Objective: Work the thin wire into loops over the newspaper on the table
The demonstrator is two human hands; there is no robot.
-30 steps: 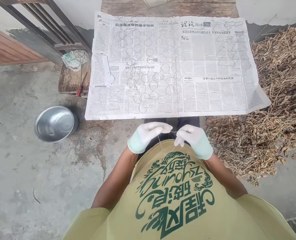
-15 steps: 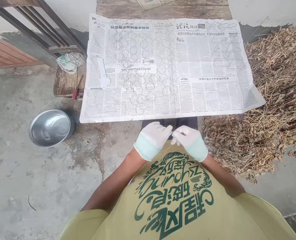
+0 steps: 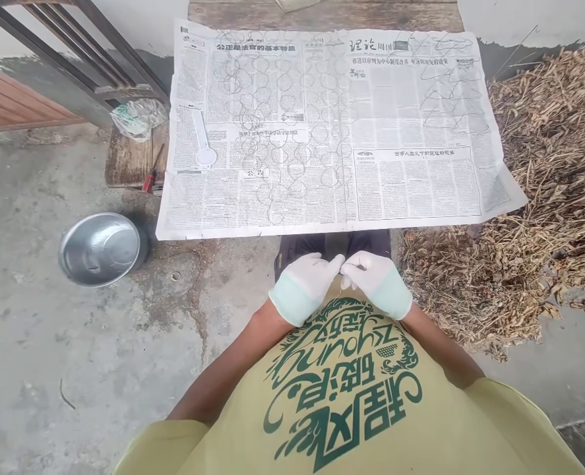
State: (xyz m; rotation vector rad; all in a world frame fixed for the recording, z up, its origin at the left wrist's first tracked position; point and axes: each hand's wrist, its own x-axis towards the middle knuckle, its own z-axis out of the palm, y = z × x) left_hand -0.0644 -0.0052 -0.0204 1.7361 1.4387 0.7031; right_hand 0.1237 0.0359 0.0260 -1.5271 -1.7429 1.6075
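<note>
Dozens of wire loops (image 3: 296,105) were laid out on the newspaper (image 3: 198,211); one thin wire (image 3: 340,290), seemingly unfinished, was pinched tight by left hand (image 3: 306,281) and right hand (image 3: 374,277) before the shirt (image 3: 213,448). Remaining count unclear.

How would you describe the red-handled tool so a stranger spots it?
Start at the big spread-out newspaper. Just past its left edge is a wooden seat with a crumpled plastic bag on it. The red-handled tool lies at the seat's near edge, its red handle standing out from the pale bag and brown wood.
</note>
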